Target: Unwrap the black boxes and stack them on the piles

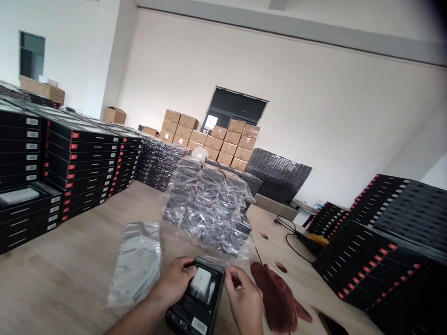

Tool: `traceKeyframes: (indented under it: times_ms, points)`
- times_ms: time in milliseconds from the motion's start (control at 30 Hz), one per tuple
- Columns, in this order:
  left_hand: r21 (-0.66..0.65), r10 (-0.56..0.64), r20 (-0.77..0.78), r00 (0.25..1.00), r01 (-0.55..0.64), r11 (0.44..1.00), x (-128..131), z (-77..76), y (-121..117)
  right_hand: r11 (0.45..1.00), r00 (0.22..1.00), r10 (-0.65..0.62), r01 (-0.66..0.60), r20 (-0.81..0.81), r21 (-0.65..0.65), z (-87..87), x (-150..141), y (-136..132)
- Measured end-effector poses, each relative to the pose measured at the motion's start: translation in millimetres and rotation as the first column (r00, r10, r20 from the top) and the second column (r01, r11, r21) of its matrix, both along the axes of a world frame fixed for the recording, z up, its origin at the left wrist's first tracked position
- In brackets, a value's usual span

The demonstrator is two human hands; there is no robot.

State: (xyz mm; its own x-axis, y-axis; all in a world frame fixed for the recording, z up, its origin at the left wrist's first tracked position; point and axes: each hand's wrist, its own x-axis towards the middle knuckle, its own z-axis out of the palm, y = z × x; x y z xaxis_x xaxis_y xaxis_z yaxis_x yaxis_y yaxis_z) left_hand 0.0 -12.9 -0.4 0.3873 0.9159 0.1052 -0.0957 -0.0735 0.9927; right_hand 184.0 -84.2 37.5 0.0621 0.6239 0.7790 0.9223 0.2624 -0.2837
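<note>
A black box [200, 304] with a picture of a white charger and a barcode label lies tilted at the bottom centre. My left hand [178, 279] grips its left side, thumb on the front near the top. At the upper right corner of the box, my right hand [244, 298] has thumb and forefinger pinched together. Whether clear film lies between those fingers is too small to tell. Flat clear plastic bags [136, 263] lie on the table to the left. Beyond the box stands a pile of black boxes in clear plastic wrapping [206, 204].
Stacked black boxes [82, 163] line the left, with more black boxes [363, 265] on the right. A dark red cloth [279, 298] and a phone [331, 323] lie right of my hand. A black cable [291, 235] curls behind. Brown cartons [213, 142] stand at the back.
</note>
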Motion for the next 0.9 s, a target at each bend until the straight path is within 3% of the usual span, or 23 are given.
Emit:
traceKeyframes:
  times_ms: [200,267,367,467,567,700,800,900]
  points:
    - [0.011,0.024,0.047,0.999,-0.024,1.000,-1,2.4,1,0.989,0.954,0.076,-0.109,-0.289,-0.097,0.5,-8,-2]
    - [0.054,0.097,0.069,0.993,-0.100,0.994,-2,7.1,-1,0.980,0.881,0.081,-0.155,-0.466,-0.121,2.5,-16,-3]
    - [0.141,0.143,0.150,0.978,-0.164,0.976,-4,18.5,-10,0.949,0.700,0.080,-0.271,-0.710,-0.161,5.9,-24,-3]
    - [0.173,0.061,0.300,0.952,-0.117,0.978,-6,30.5,-17,0.937,0.565,0.097,-0.329,-0.819,-0.116,9.6,-23,-5]
    - [0.158,-0.030,0.377,0.926,-0.032,0.987,-11,40.3,-17,0.932,0.508,0.129,-0.355,-0.852,-0.071,16.2,-18,-8]
    - [0.117,-0.153,0.284,0.946,0.124,0.985,-23,45.4,-8,0.843,0.547,0.166,-0.510,-0.821,-0.169,26.9,-14,-14]
    - [0.130,-0.159,0.014,0.987,0.156,0.979,-33,36.5,1,0.742,0.657,0.194,-0.584,-0.729,-0.330,26.6,-12,-17]
    - [0.144,-0.137,-0.318,0.938,0.191,0.971,-42,21.2,5,0.629,0.722,0.206,-0.615,-0.661,-0.476,18.3,-12,-18]
